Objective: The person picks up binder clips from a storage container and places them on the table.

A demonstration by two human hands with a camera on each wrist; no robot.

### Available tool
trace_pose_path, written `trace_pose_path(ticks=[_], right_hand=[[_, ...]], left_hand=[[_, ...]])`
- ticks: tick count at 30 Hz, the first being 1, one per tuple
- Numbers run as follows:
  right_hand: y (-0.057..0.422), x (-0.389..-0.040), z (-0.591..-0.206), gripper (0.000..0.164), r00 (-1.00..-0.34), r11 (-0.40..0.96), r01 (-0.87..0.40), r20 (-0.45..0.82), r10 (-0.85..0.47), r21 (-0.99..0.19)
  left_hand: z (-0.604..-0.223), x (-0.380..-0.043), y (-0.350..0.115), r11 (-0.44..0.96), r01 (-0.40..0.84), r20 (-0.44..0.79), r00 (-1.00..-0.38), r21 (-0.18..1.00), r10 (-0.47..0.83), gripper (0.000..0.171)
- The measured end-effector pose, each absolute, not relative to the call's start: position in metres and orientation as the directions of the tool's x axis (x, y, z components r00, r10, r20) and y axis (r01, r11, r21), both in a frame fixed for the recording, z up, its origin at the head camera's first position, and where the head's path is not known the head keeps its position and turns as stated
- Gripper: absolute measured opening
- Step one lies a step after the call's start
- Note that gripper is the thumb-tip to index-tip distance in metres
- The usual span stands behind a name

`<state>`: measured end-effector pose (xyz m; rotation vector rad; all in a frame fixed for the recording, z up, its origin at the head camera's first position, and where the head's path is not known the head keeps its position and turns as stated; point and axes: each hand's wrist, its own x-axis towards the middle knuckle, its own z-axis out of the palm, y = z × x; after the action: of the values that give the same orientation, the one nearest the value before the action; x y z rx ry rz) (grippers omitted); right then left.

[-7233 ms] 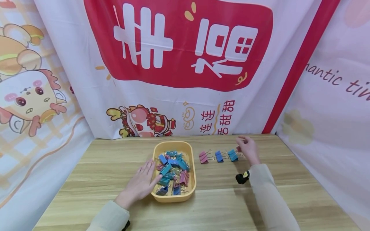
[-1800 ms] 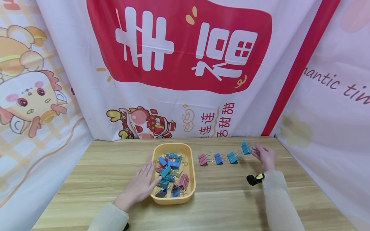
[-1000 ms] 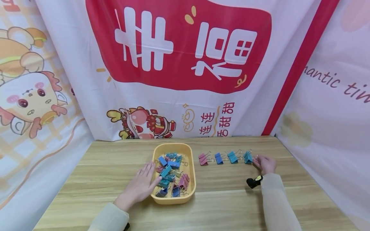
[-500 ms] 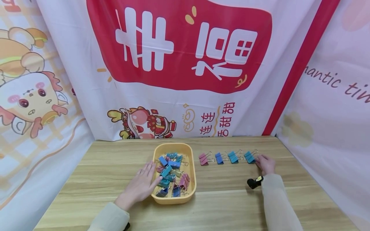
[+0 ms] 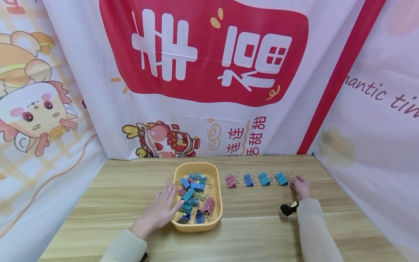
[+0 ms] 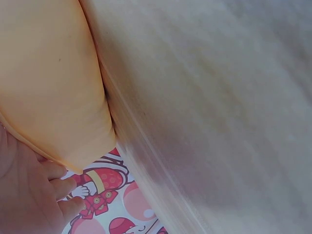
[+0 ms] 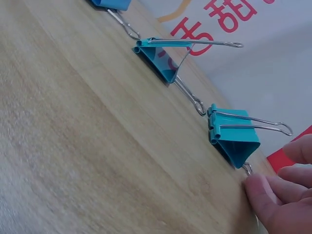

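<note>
A row of binder clips lies right of the yellow tray [image 5: 196, 227]: a pink binder clip [image 5: 230, 181], a blue binder clip [image 5: 248, 180], a teal binder clip [image 5: 263, 179] and, at the right end, another teal binder clip [image 5: 281, 178]. My right hand [image 5: 301, 187] pinches the lower wire handle of that end clip [image 7: 235, 141] between thumb and finger, as the right wrist view shows. With straight fingers, my left hand [image 5: 159, 206] rests against the tray's left rim. From the left wrist, only part of the hand [image 6: 29, 187] beside the tray wall [image 6: 48, 73] shows.
Several blue, teal and pink binder clips lie jumbled inside the tray. The wooden table [image 5: 248, 236] ends at a printed cloth backdrop [image 5: 209, 120] behind the row. Cloth also hangs at the left and right sides.
The right hand brought a teal binder clip down to the table at the row's right end, turned it in line, then shifted it slightly left. The left hand stayed at the tray.
</note>
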<state>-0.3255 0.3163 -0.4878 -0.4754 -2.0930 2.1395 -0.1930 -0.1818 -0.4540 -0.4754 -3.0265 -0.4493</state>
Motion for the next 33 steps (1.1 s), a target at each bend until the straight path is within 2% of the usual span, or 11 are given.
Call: trace_pose_path(ticks=[12, 14, 17, 19, 21, 25, 26, 29, 33], right_hand=[[0.315, -0.323, -0.465, 0.052, -0.92, -0.035, 0.084, -0.091, 0.382, -0.996], [0.322, -0.337, -0.472, 0.055, -0.923, -0.028, 0.049, -0.056, 0.381, -0.998], [0.336, -0.364, -0.492, 0.064, -0.937, -0.024, -0.058, 0.046, 0.347, -0.998], [0.341, -0.38, -0.501, 0.064, -0.94, -0.06, -0.144, 0.118, 0.32, -0.988], [0.327, -0.371, -0.481, 0.062, -0.953, -0.083, -0.168, 0.14, 0.269, -0.982], [0.278, -0.329, -0.413, 0.058, -0.972, -0.097, -0.178, 0.16, 0.172, -0.979], [0.265, -0.319, -0.397, 0.059, -0.976, -0.064, -0.166, 0.155, 0.156, -0.984], [0.241, -0.305, -0.374, 0.059, -0.981, -0.017, -0.171, 0.169, 0.097, -0.985], [0.216, -0.299, -0.363, 0.058, -0.983, 0.072, -0.181, 0.183, 0.021, -0.981]], left_hand=[[-0.454, -0.193, -0.181, 0.907, 0.318, 0.102, -0.948, 0.276, 0.301, 0.072], [-0.454, -0.193, -0.181, 0.907, 0.317, 0.101, -0.948, 0.276, 0.301, 0.072], [-0.453, -0.193, -0.181, 0.907, 0.317, 0.102, -0.948, 0.276, 0.3, 0.071], [-0.453, -0.193, -0.181, 0.908, 0.314, 0.102, -0.949, 0.276, 0.297, 0.069], [-0.453, -0.193, -0.181, 0.909, 0.313, 0.103, -0.95, 0.276, 0.296, 0.068], [-0.454, -0.193, -0.181, 0.908, 0.313, 0.108, -0.95, 0.277, 0.294, 0.068], [-0.454, -0.193, -0.181, 0.91, 0.311, 0.107, -0.95, 0.275, 0.293, 0.068], [-0.455, -0.193, -0.181, 0.908, 0.315, 0.113, -0.949, 0.275, 0.295, 0.068], [-0.455, -0.193, -0.181, 0.908, 0.316, 0.113, -0.949, 0.276, 0.296, 0.068]])
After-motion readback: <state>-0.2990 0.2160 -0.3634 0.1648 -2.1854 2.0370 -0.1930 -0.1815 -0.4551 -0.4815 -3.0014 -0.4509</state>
